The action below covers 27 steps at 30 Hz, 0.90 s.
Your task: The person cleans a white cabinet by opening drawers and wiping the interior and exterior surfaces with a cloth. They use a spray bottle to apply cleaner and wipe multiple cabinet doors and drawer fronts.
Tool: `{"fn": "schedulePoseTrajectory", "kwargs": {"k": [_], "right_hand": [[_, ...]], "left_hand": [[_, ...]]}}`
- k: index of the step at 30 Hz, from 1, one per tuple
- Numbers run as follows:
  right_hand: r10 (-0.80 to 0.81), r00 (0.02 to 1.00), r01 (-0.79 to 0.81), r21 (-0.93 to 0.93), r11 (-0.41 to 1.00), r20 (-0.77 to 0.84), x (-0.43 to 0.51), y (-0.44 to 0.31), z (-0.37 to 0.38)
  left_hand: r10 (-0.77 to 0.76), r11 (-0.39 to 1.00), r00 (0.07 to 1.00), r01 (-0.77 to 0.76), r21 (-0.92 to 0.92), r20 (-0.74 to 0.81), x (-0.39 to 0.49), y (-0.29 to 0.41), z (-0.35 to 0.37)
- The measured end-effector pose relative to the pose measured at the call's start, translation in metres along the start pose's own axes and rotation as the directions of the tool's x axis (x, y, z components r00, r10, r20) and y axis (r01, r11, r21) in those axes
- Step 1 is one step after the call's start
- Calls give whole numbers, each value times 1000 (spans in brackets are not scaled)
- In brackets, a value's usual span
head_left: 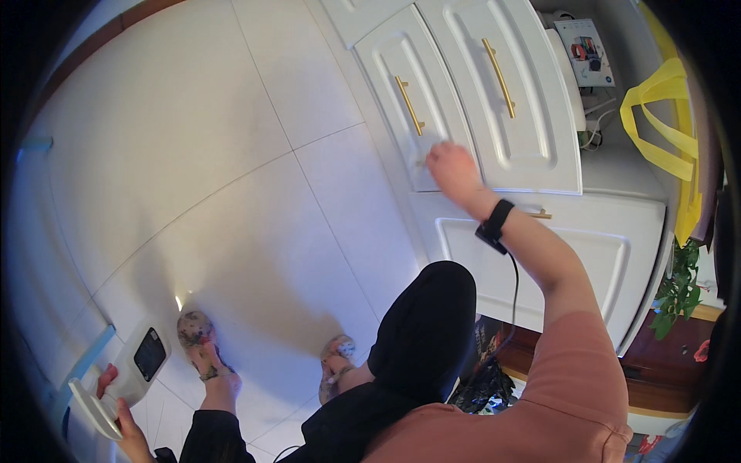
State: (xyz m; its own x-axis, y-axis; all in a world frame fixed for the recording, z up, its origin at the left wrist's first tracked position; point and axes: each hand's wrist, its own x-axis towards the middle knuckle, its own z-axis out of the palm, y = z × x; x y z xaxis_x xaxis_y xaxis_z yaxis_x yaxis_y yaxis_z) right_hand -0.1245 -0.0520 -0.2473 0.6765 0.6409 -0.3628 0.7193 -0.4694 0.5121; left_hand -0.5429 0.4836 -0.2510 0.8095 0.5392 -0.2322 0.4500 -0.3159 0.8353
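Observation:
At the lower left, my left hand grips a white handheld appliance by its narrow neck. A dark glossy panel is set in its body, and a white loop-like part sits at its near end. My right hand, fingers curled, is at a white cabinet front, just below its slim gold bar handle. A faint pale spot shows by the fingertips; whether the hand holds something small is hidden. A black band with a small box is strapped on that wrist, with a cable hanging from it.
A taller white door with a gold handle stands alongside. Further right are a printed box, white cables, a yellow strap and a leafy plant. A black plastic bag lies by my knee. Pale tiles cover the floor.

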Motion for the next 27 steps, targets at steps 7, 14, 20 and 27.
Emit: {"fn": "schedulePoseTrajectory", "kwargs": {"k": [7, 14, 20, 27], "right_hand": [[-30, 979, -16, -224, 975, -201, 27, -5, 14], [201, 976, -198, -46, 979, 84, 21, -10, 25], [107, 991, -102, -76, 992, 75, 17, -9, 33], [130, 991, -134, -153, 979, -37, 18, -1, 46]], "left_hand": [[-18, 999, 998, 16, 44, 64, -3, -18, -12], [-47, 999, 995, 46, 18, 83, -4, -21, -18], [33, 999, 999, -33, -18, 27, -6, -26, -10], [47, 998, 999, -47, -40, -7, -10, -29, -10]]}}
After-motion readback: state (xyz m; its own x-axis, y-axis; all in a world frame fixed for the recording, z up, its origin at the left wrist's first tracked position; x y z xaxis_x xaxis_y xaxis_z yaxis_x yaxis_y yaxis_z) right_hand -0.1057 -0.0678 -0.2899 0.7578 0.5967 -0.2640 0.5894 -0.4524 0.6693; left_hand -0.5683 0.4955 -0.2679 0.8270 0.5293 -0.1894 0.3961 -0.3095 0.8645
